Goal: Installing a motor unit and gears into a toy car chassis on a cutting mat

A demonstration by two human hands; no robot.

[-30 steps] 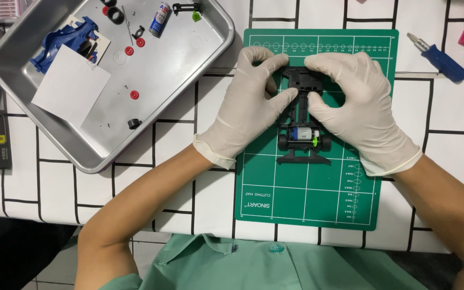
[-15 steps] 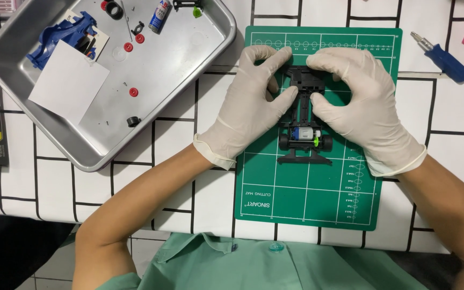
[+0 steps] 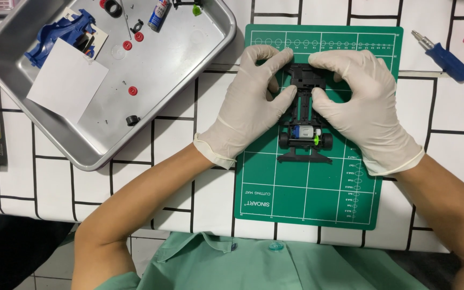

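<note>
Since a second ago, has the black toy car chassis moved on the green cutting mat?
No. The black chassis lies on the same spot of the green cutting mat, between the left hand and right hand.

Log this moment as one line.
left hand: gripping toy car chassis | right hand: gripping chassis | chassis: on green cutting mat | metal tray: left
</note>
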